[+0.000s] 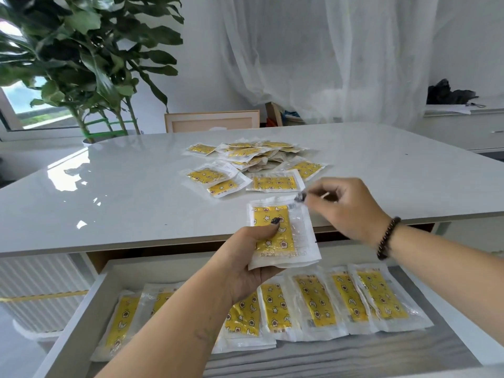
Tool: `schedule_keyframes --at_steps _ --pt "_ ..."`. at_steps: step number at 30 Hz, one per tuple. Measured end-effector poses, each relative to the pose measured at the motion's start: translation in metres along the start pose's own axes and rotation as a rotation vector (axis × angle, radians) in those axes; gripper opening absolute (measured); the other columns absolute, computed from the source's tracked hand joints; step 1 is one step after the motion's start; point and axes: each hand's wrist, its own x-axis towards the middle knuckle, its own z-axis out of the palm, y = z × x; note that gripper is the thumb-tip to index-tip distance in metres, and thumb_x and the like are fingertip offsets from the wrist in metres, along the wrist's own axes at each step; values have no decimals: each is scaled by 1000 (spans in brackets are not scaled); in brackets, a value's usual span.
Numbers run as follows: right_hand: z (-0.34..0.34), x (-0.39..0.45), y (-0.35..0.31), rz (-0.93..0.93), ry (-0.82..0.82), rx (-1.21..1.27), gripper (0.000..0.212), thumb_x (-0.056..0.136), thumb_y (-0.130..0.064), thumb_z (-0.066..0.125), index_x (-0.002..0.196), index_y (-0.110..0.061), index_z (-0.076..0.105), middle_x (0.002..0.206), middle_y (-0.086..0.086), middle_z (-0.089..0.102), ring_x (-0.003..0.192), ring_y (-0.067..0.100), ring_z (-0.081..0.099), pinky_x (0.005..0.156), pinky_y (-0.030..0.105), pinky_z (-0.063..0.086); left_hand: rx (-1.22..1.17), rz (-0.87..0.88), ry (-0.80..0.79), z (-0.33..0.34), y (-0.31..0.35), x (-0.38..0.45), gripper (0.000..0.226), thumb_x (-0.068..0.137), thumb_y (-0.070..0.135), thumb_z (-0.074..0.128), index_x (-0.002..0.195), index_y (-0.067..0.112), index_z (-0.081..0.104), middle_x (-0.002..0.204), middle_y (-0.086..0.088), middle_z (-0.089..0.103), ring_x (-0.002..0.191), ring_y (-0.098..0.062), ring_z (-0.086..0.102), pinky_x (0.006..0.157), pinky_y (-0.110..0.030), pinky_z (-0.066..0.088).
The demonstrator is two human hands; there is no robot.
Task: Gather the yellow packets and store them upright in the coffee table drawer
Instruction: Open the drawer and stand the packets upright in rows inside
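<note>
1. The left hand [252, 257] grasps a small stack of yellow packets [283, 236], thumb on top of the yellow face and fingers below. The stack hangs over the front edge of the tabletop [122, 192], above the open drawer [90, 298].
2. The right hand [341, 208] is at the far right corner of this held stack. Its fingers are bent toward that corner; I cannot tell if they pinch the clear edge or only touch it.
3. The long axis of the held stack runs away from the person, nearly the same direction as the row of packets in the drawer [379, 296], which lean on each other just below the stack.
4. The loose pile [256, 159] lies on the tabletop beyond the held stack, a little to its left, and some single packets lie between. The right hand is nearer to the pile than the left hand.
5. In my judgement the next move depends on this: more packets are ahead of the stack, the drawer is directly under it.
</note>
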Motion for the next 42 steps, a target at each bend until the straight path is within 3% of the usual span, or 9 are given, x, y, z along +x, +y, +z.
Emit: schedule_keyframes --at_steps 4,8,11,18,23,28,32,39,42 --pt "14 60 12 180 197 -101 8 84 -20 67 91 -20 70 89 -6 68 85 9 61 70 17 45 -18 11 7 1 0 0 16 87 9 64 102 1 64 85 -15 75 69 -27 73 55 -38 61" --pt "28 95 32 202 -96 -315 53 84 -34 67 133 -21 52 141 0 49 128 18 46 99 27 39 -49 11 7 1 0 -3 17 87 9 63 103 1 65 83 -15 75 66 -28 73 47 -33 58" --pt "34 106 47 237 -352 -517 70 85 -51 60 144 -21 37 153 4 33 139 23 31 111 34 30 -60 13 15 1 0 -2 19 87 9 63 105 1 65 87 -15 75 71 -29 73 46 -33 57" --pt "30 91 43 220 -370 -741 74 85 -68 41 146 -27 34 154 3 30 141 24 26 114 43 28 -64 12 11 -2 -1 0 20 86 9 65 106 4 65 86 -14 76 76 -29 74 57 -37 60" --pt "17 62 35 178 -369 -766 52 95 -41 44 145 -30 35 154 1 31 141 21 26 114 40 28 -43 11 -8 -4 -1 -1 19 87 10 64 105 4 65 85 -13 76 76 -29 73 60 -38 61" --pt "8 35 23 210 -389 -818 51 96 -38 43 146 -33 31 156 -4 26 144 18 20 115 37 25 84 -14 -53 -11 0 -10 17 89 12 64 103 3 66 86 -13 75 73 -26 73 61 -35 60" --pt "5 12 8 226 -418 -891 55 95 -38 41 147 -35 25 157 -5 21 145 18 16 117 37 22 272 -18 -66 -22 6 -24 20 90 16 63 106 4 66 86 -12 75 76 -24 71 74 -36 58" --pt "9 -20 -21 133 -501 -1213 83 81 -68 45 147 -25 20 147 3 33 134 27 30 108 40 34 585 54 -16 -24 36 -68 12 95 15 56 97 6 64 75 -7 73 67 -18 70 61 -30 59" --pt "10 -24 -24 137 -500 -1227 60 87 -40 58 139 -23 32 137 3 42 127 29 35 98 36 44 662 126 50 -23 48 -89 12 95 15 56 100 6 63 80 -9 71 68 -18 69 60 -30 59"
